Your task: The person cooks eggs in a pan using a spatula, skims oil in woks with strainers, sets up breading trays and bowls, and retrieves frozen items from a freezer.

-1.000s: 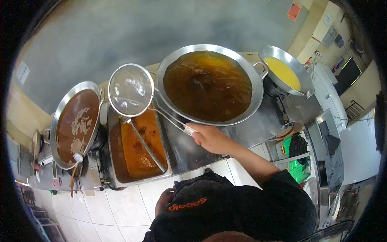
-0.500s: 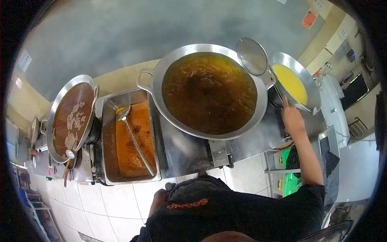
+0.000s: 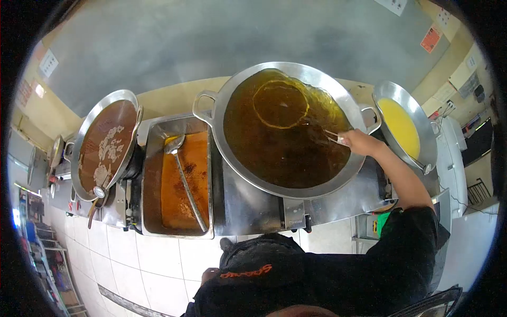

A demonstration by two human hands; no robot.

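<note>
My right hand (image 3: 358,142) is closed around the handle of a wire-mesh strainer (image 3: 331,134), over the right side of a large metal wok (image 3: 235,161). The strainer's head is down in the dark golden-brown oil (image 3: 274,153), where a pale ring shows just under the surface. Low by my body, my left hand (image 3: 209,274) shows only in part against dark clothing, its fingers hidden. To the right of the big wok is a smaller pan (image 3: 426,124) of yellow liquid.
Left of the big wok, a rectangular steel tray (image 3: 153,158) holds orange-brown oil and a long ladle (image 3: 186,187). Farther left stands another wok (image 3: 84,124) of brown liquid with pale foam, with a round dial thermometer (image 3: 99,192) at its rim. Green crates sit below right.
My right hand has moved left from beside the small pan to the large wok. The strainer, held up in the air before, is now dipped in the oil.
</note>
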